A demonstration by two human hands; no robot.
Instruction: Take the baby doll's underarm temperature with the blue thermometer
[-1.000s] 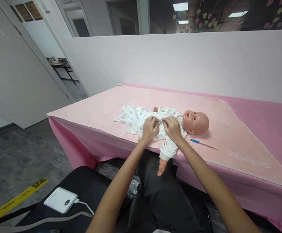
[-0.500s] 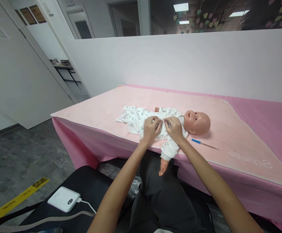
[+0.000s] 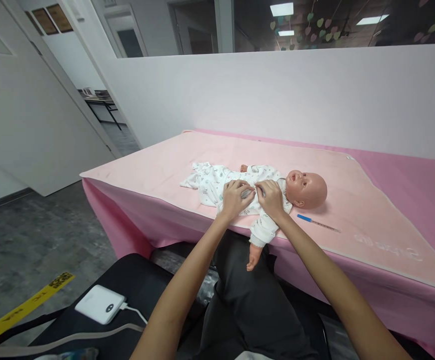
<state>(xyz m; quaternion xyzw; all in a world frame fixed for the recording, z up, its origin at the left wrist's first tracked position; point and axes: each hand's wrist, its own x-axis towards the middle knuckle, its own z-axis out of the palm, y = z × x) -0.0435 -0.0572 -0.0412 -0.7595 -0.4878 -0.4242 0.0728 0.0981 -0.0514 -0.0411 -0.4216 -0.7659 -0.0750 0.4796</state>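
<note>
From my remote seat, both hands, left hand and right hand, pinch the romper front on the doll, lying head toward three o'clock along the pink tabletop edge.

From my remote feed, I see two bare forearms running up from the lower edge of the head view, no sleeves, no watch, no rings or bracelets that I can make out. The left hand and the right hand are ungloved, fingers curled, nails short and unpainted as far as I can tell. Below them I see my operator's lap in plain black trousers, the fabric creased at the knee, with a sliver of pale cloth at the bottom edge
</note>
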